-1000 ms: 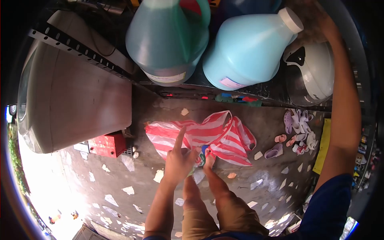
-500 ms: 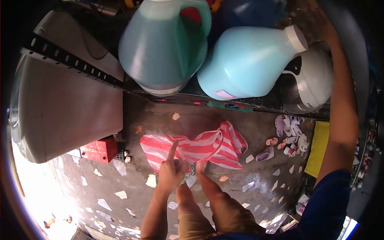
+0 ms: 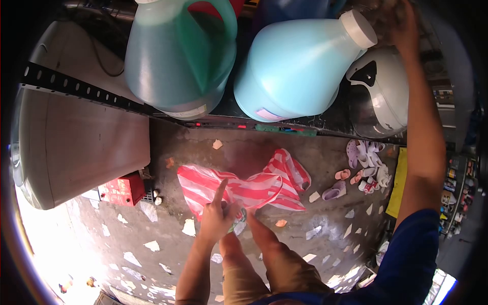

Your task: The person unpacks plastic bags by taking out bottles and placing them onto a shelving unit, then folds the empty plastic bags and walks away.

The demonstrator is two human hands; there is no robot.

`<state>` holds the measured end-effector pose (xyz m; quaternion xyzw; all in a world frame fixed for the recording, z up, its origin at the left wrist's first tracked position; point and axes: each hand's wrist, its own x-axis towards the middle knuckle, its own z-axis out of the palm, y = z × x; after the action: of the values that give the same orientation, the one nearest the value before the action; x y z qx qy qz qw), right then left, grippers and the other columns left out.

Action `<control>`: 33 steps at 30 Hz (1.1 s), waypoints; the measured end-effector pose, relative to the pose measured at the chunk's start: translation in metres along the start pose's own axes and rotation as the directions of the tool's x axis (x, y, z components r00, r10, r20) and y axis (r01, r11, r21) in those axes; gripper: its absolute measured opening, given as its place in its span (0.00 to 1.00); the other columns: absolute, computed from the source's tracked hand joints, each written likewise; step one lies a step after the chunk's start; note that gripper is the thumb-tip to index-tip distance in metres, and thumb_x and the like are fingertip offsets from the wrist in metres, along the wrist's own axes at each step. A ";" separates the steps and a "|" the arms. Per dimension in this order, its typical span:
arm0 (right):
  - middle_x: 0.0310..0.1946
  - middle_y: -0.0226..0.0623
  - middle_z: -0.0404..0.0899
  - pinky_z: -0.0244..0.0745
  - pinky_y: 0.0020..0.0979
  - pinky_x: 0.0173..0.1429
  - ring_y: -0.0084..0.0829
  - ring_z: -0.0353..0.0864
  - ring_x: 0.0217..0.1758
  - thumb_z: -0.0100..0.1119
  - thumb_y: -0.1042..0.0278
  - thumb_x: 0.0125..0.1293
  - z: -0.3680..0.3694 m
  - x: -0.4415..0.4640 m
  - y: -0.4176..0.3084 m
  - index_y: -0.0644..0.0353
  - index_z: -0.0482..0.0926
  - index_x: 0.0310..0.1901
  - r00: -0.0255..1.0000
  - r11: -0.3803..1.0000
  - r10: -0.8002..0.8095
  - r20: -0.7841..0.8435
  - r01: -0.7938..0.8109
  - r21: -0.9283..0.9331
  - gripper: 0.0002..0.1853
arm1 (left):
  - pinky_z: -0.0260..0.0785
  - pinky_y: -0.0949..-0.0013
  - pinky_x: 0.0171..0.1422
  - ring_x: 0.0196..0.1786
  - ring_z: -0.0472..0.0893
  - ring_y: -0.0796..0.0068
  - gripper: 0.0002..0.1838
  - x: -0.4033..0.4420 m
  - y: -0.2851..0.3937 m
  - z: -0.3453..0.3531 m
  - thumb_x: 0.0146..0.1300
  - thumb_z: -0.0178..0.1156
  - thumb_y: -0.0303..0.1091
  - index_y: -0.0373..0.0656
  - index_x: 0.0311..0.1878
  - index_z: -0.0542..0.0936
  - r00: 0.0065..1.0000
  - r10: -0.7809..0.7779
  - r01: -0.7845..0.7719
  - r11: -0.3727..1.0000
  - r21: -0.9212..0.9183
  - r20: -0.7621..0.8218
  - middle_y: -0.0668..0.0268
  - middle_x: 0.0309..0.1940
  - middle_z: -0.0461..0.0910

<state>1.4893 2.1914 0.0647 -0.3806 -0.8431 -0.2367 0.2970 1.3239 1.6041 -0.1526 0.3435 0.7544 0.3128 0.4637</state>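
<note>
My left hand (image 3: 216, 217) is low in the middle, its index finger stretched out and the other fingers curled around a small green and white plastic packet (image 3: 239, 221). Behind it on the floor lies a red and white striped plastic bag (image 3: 254, 189). My right hand (image 3: 405, 29) reaches far up at the top right, over the shelf and beyond a white helmet (image 3: 389, 91); its fingers are dim and blurred, by something clear that I cannot make out. A light blue jug (image 3: 290, 68) and a green-handled jug (image 3: 178, 63) stand on the shelf.
A large grey appliance (image 3: 96, 127) fills the left side, with a red box (image 3: 123, 190) beside its base. The black shelf edge (image 3: 223, 122) crosses the view. Shoes (image 3: 370, 162) lie on the floor at the right, near a yellow panel (image 3: 398, 185). Dark blue container behind the jugs.
The view has shifted, so the jugs and helmet appear further left. My right hand appears slightly higher, still reaching over the shelf. My left hand keeps its pose.
</note>
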 end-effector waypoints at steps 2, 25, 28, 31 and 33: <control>0.51 0.50 0.86 0.77 0.38 0.60 0.47 0.86 0.56 0.67 0.44 0.69 0.000 0.010 -0.001 0.61 0.81 0.61 1.000 1.000 0.010 -0.005 -0.010 0.004 0.30 | 0.66 0.68 0.29 0.18 0.70 0.76 0.39 -0.003 0.002 -0.001 0.70 0.68 0.42 0.40 0.79 0.64 1.000 -0.019 0.019 1.000 0.004 0.020 0.66 0.15 0.73; 0.48 0.51 0.87 0.78 0.39 0.60 0.49 0.87 0.52 0.72 0.45 0.64 -0.047 -0.025 -0.036 0.63 0.81 0.59 0.991 0.997 0.056 -0.125 -0.063 -0.051 0.31 | 0.65 0.63 0.25 0.13 0.68 0.72 0.36 -0.028 -0.024 0.015 0.65 0.70 0.38 0.39 0.74 0.70 0.997 0.007 -0.010 0.999 -0.037 -0.077 0.65 0.11 0.68; 0.45 0.47 0.88 0.78 0.35 0.59 0.41 0.88 0.49 0.73 0.44 0.64 -0.107 -0.056 -0.084 0.65 0.81 0.59 0.941 0.954 0.298 0.159 -0.298 -0.025 0.33 | 0.65 0.63 0.25 0.14 0.68 0.71 0.36 -0.025 -0.021 0.018 0.65 0.69 0.37 0.39 0.75 0.70 0.997 0.022 -0.025 0.999 -0.041 -0.073 0.65 0.12 0.68; 0.46 0.42 0.88 0.77 0.33 0.59 0.33 0.87 0.50 0.72 0.45 0.66 -0.135 -0.087 -0.081 0.66 0.80 0.61 0.898 0.913 0.319 0.302 -0.377 0.158 0.33 | 0.66 0.63 0.25 0.14 0.69 0.71 0.36 -0.021 -0.015 0.019 0.66 0.68 0.36 0.39 0.75 0.69 0.998 0.052 -0.053 0.998 -0.036 -0.044 0.64 0.13 0.68; 0.51 0.41 0.86 0.77 0.32 0.60 0.30 0.85 0.53 0.71 0.48 0.68 -0.158 -0.110 -0.081 0.66 0.77 0.64 0.808 0.832 0.444 0.387 -0.532 0.157 0.33 | 0.67 0.64 0.28 0.17 0.70 0.72 0.36 -0.019 -0.007 0.019 0.67 0.67 0.36 0.39 0.76 0.68 0.999 0.045 -0.045 0.999 -0.026 -0.011 0.64 0.14 0.71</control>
<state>1.5356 1.9889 0.0879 -0.5785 -0.7768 0.0282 0.2472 1.3458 1.5879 -0.1557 0.3529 0.7447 0.3346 0.4571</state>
